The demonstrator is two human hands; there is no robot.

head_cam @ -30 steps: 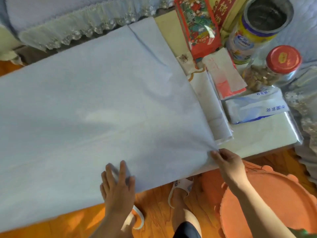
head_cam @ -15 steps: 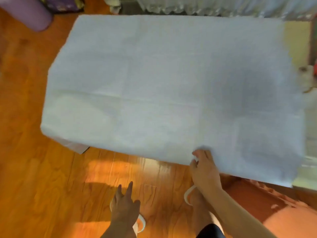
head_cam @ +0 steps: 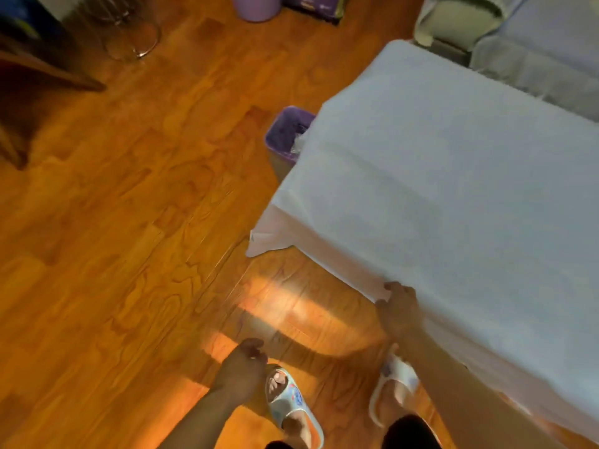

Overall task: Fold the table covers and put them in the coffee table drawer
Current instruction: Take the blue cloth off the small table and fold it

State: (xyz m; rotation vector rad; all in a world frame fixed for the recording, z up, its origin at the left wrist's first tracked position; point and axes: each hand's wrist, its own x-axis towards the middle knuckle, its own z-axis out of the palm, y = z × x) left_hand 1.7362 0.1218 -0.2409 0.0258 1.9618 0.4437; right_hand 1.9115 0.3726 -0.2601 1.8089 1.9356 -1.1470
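Observation:
A large pale blue table cover [head_cam: 453, 196] lies spread over the coffee table on the right, hiding the tabletop. Its near left corner [head_cam: 262, 238] hangs off the edge. My right hand [head_cam: 398, 306] grips the cover's near edge, fingers curled over the hem. My left hand [head_cam: 241, 367] hangs free above the wooden floor, fingers loosely curled, holding nothing and well left of the cover. No drawer shows.
A purple bin [head_cam: 285, 134] stands against the table's left end. A sofa [head_cam: 534, 59] sits behind the table. A lilac tub [head_cam: 256, 6] and a glass vessel [head_cam: 129, 34] stand on the floor at the top. My slippered feet [head_cam: 291, 406] are below.
My view has swung left toward the table's left end. My right hand has slid left along the cover's near edge. My left hand came off the cover and now hangs over the floor.

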